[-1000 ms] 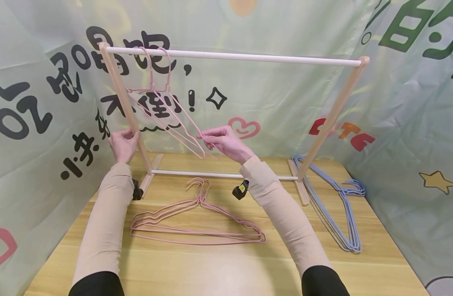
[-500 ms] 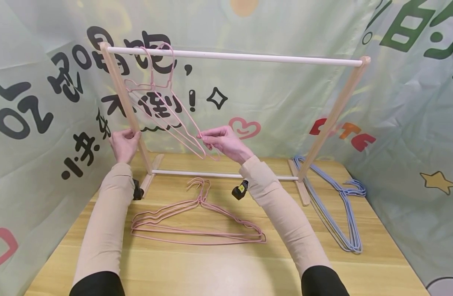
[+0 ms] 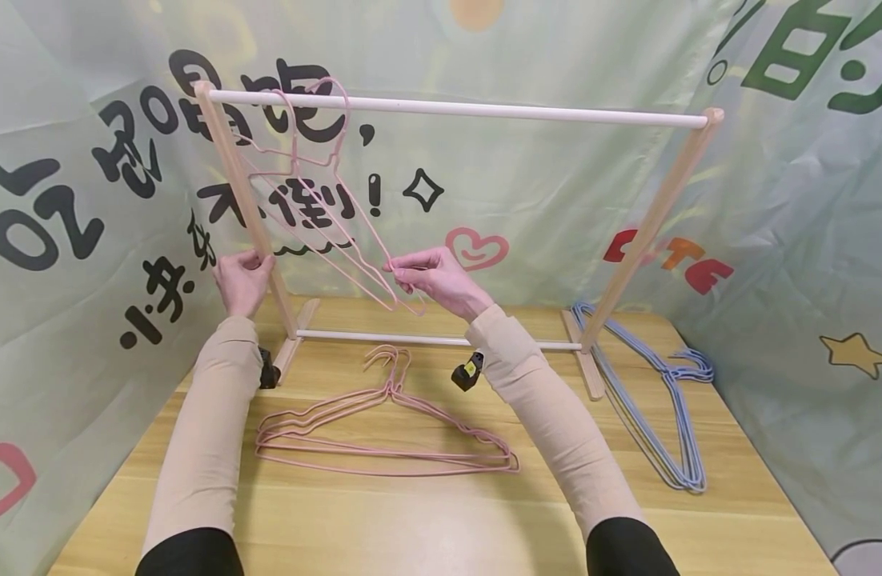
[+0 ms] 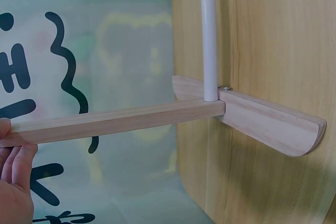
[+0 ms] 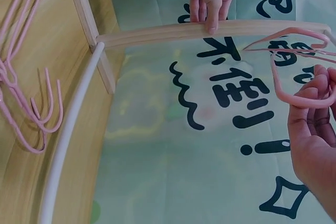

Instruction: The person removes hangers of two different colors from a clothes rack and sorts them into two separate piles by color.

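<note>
My left hand [image 3: 242, 284] grips the left wooden post [image 3: 232, 164] of a garment rack; the left wrist view shows fingers and thumb at the post's two sides. With fingertips, my right hand [image 3: 443, 280] pinches a pink wire hanger [image 3: 338, 150] by its right lower shoulder. That hanger's hook arches a little above the white top bar [image 3: 484, 110]; whether it touches the bar I cannot tell. Just left, a second pink hanger [image 3: 294, 152] hangs from the bar. In the right wrist view the pinched hanger's end [image 5: 299, 100] lies at my curled fingers.
Several pink hangers [image 3: 383, 456] lie stacked on the wooden table [image 3: 412, 528] before the rack. Blue hangers [image 3: 682, 432] lie beside the rack's right foot [image 3: 583, 360]. A white lower bar [image 3: 383, 338] joins the two feet. Printed cloth [image 3: 542, 208] hangs behind.
The pinched hanger's hook has risen from bar height to above it and shifted slightly right. Its far left end has tilted up. Both hands have stayed nearly in place.
</note>
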